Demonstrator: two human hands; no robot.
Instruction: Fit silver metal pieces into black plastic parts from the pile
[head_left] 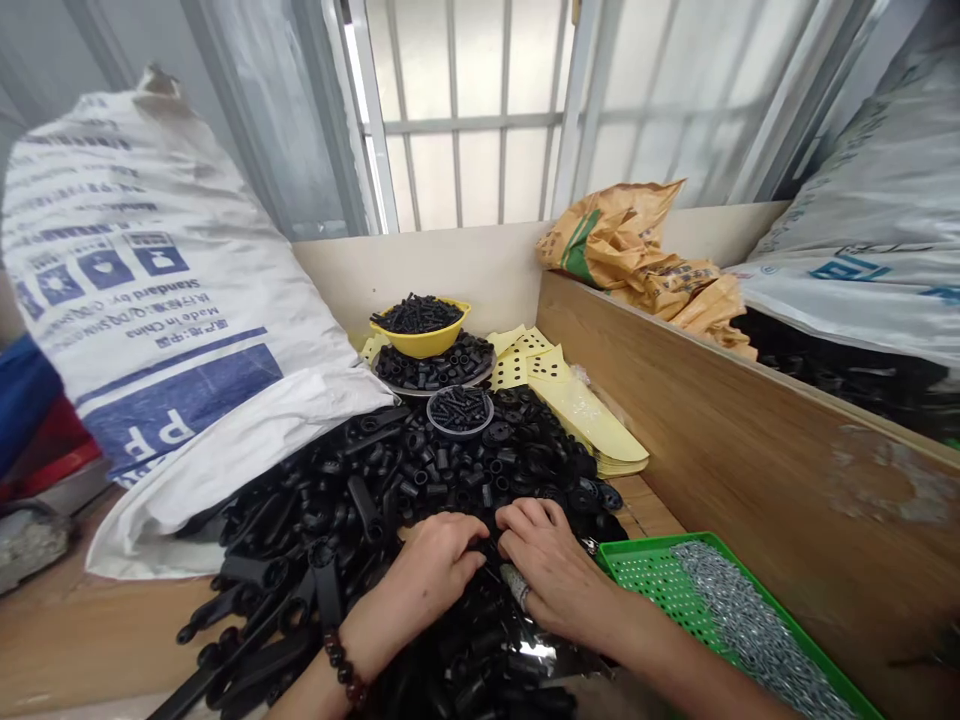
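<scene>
My left hand [431,570] and my right hand [551,565] rest side by side, palms down, on a big heap of black plastic parts [390,500] spilling across the wooden bench. The fingers of both hands curl inward and meet at the middle of the heap, pinching among small black pieces that I cannot make out. A dark bead bracelet [343,668] sits on my left wrist. My right hand wears a ring [517,590]. Long black handle-like parts [255,625] lie at the heap's near left.
A yellow bowl [421,342] of small black parts stands on a plate of black rings [435,368]; a small clear cup [460,412] sits in front. Yellow perforated sheets [570,395] lie right of them. A green tray [645,575] holds metal chain. A large white sack [150,290] leans at left; a wooden partition [750,450] stands at right.
</scene>
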